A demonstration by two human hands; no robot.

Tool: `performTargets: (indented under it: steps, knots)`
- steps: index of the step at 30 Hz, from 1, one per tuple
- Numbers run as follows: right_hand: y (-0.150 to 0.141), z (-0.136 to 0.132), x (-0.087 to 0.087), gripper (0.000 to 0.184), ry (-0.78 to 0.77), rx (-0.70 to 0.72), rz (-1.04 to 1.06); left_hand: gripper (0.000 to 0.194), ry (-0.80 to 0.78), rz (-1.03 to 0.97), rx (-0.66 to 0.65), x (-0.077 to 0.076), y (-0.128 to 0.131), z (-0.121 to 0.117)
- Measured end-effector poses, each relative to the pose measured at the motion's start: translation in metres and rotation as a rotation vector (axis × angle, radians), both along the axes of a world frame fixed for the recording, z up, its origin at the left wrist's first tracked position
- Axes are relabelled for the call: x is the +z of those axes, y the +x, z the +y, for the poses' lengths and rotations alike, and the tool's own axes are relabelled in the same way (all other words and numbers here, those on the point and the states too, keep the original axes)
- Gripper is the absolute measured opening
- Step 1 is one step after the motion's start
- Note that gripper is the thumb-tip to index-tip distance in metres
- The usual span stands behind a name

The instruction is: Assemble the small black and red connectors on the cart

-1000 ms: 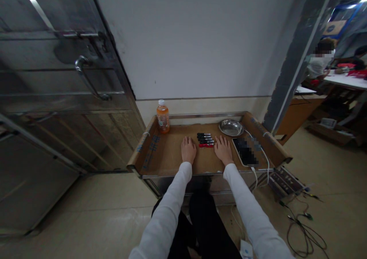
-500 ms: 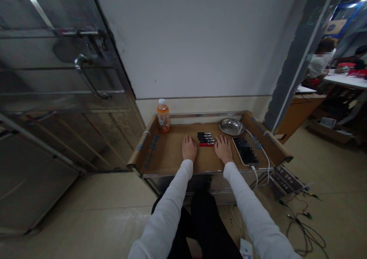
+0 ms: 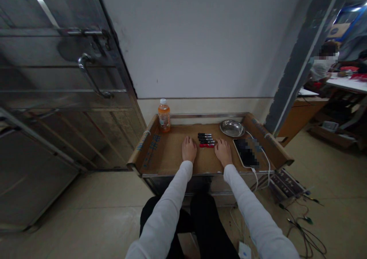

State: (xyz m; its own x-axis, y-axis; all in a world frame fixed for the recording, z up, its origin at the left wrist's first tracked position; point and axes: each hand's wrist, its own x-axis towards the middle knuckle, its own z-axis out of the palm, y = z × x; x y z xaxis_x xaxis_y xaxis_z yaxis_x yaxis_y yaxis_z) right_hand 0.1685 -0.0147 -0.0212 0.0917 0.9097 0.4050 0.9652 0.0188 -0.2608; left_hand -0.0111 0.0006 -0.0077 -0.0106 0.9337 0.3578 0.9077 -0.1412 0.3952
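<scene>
Palm down on the cardboard-lined cart top (image 3: 166, 155), my left hand (image 3: 189, 150) lies with its fingers stretched out and holds nothing. My right hand (image 3: 223, 152) rests on the other side of a small row of markers, fingers forward and nothing gripped. Its fingertips are right beside the end of a red marker (image 3: 205, 145); whether they touch it I cannot tell. Several black markers (image 3: 205, 137) lie side by side just beyond the red one, all pointing sideways.
A bottle of orange drink (image 3: 164, 118) stands at the back left. At the back right is a round metal dish (image 3: 232, 128), with a phone (image 3: 245, 153) and its white cable (image 3: 268, 163) nearer me. A metal door (image 3: 94, 75) is left; a person (image 3: 321, 67) sits far right.
My right hand's fingers have shifted slightly and look a little more drawn in near the red marker. My left hand and the objects stay put; the view has turned slightly.
</scene>
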Motion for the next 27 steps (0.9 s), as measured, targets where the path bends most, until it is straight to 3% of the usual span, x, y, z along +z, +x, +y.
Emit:
performTargets:
  steps: [12,17,19,22,25,27]
  knots:
    - [-0.004,-0.008,0.010,0.030,0.012,0.010,0.000,0.033,0.010,0.113,-0.090,0.005,-0.001,-0.005]
    - [-0.006,-0.010,0.011,0.025,0.081,0.017,-0.017,0.028,0.072,0.058,-0.083,0.011,0.001,-0.010]
    - [-0.007,-0.011,0.013,0.022,0.131,0.010,-0.018,0.024,0.105,0.017,-0.193,0.012,0.000,-0.014]
    - [-0.007,-0.013,0.016,0.019,0.159,0.106,-0.008,0.020,0.123,-0.015,-0.476,0.012,-0.002,-0.018]
    - [-0.005,-0.014,0.015,0.019,0.123,0.301,0.022,0.018,0.101,-0.026,-0.552,0.009,-0.003,-0.017]
    - [-0.003,-0.013,0.013,0.018,0.102,0.352,0.040,0.014,0.093,-0.039,-0.556,0.005,-0.004,-0.014]
